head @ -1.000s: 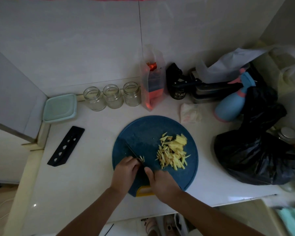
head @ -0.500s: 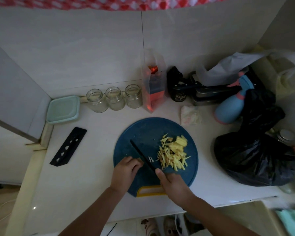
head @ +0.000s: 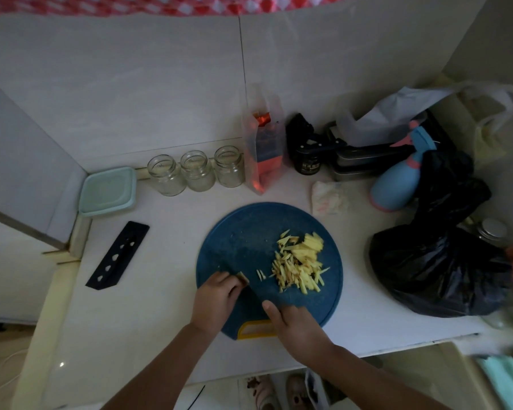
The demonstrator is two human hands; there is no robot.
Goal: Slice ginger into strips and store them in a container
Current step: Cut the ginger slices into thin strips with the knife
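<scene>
1. Two hands meet over the near-left part of the round blue cutting board [head: 249, 232], which lies flat on the pale worktop [head: 160, 291].
2. Left hand [head: 216, 297]: the fingers are curled, and their tips pin a small ginger piece [head: 243, 277] against the board's near-left area.
3. Right hand [head: 296, 324]: it sits over the board's near edge, just beside the board's yellow grip [head: 253, 331]. The fingers are curled round the knife [head: 251, 292] and the thumb is stretched forward. The handle is hidden under the hand. The blade shows only as a dark shape just right of the ginger piece and is hard to make out against the board.
4. Most of the cut ginger strips [head: 299, 264] lie in a loose heap on the board's right half. A few stray slivers [head: 260, 274] lie between the heap and the ginger piece.
5. Beyond the board, against the wall, three clear glass jars [head: 197, 171] stand upright in a row, lidless.
6. Beyond and left of the board, in the corner, sits a mint-green container [head: 108, 192] with its lid on.
7. Left of the board, well apart from it, a black knife sheath [head: 117, 255] lies flat on the worktop.
8. Straight beyond the board, next to the jars, a clear pouch [head: 262, 149] with orange contents stands upright.
9. Just off the board's far-right edge lies a small pale packet [head: 329, 198], and further right a blue spray bottle [head: 397, 184] leans.
10. Right of the board sits a bulging black plastic bag [head: 436, 261].
</scene>
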